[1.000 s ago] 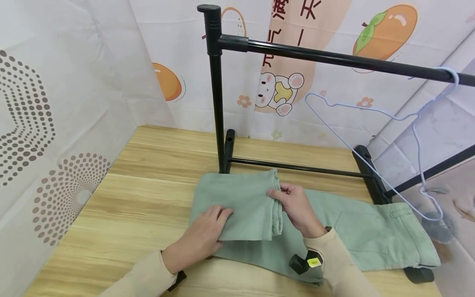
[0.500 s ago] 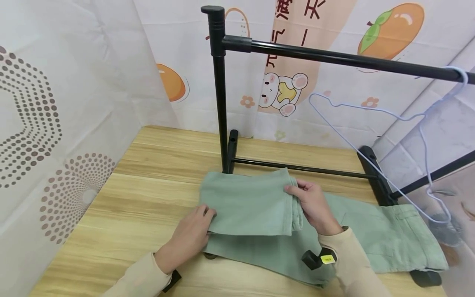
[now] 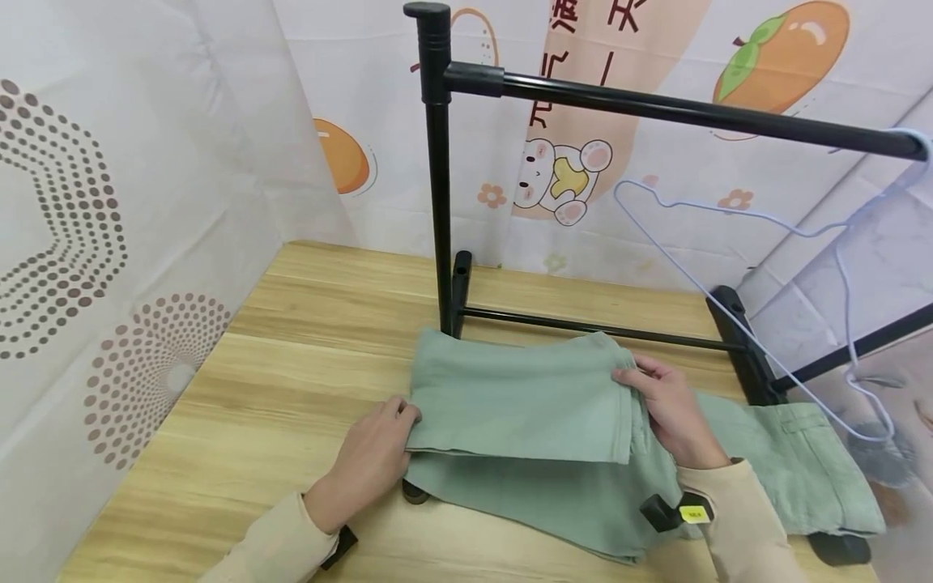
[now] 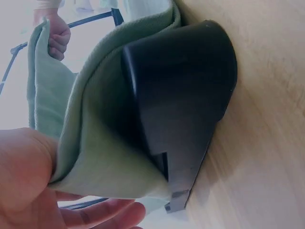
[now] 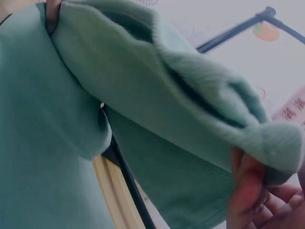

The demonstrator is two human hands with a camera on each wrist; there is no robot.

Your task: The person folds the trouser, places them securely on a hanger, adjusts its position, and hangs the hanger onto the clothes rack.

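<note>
Pinching green trousers [image 3: 521,405] with left hand [image 3: 368,457] at the left fold, with right hand [image 3: 676,413] at the hems [image 3: 636,425]. Lying across wooden table [image 3: 306,372] and near-left rack foot [image 3: 415,493]. Could snag on that foot if dragged; could skew at the hems under a loose right pinch. No containers in view.

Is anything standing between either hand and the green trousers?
Nothing visible: the left hand and the right hand both grip the green trousers directly. The black rack foot beside the left hand's grip sits under the cloth, against the table, so it doesn't block either hand.
</note>
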